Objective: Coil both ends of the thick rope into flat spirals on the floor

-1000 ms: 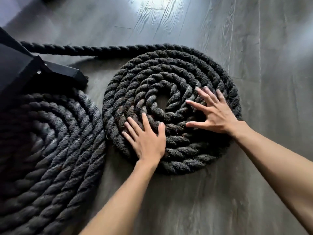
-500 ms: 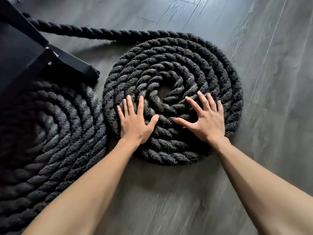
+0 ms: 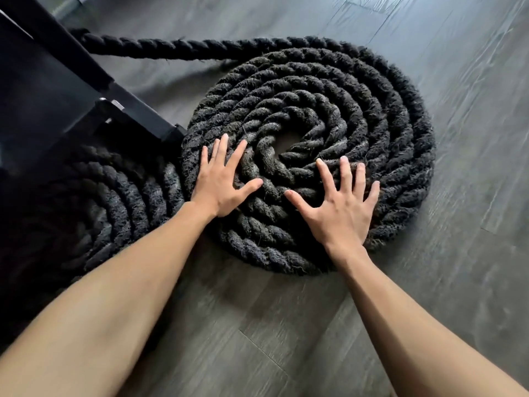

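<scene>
Both hands have been slid a little to the left on the coil since a moment ago, and the coil is now seen right against the black frame [image 3: 57, 90]. The left hand [image 3: 220, 184] is laid flat with fingers spread on the left side of the right coil [image 3: 372, 116]. The right hand [image 3: 340, 204] is laid flat and spread on the near rings. Nothing is gripped by either hand.

The rope looks thick, heavy and rough. It can likely be bent slowly but not squashed. It is best pushed with flat palms, or held around one ring.

Two coils are counted: the right one on the floor [image 3: 429, 310], and a left coil [image 3: 114, 207] in shadow just beside it. One straight piece [image 3: 160, 48] is seen running off toward the frame. Two hands are counted.
</scene>
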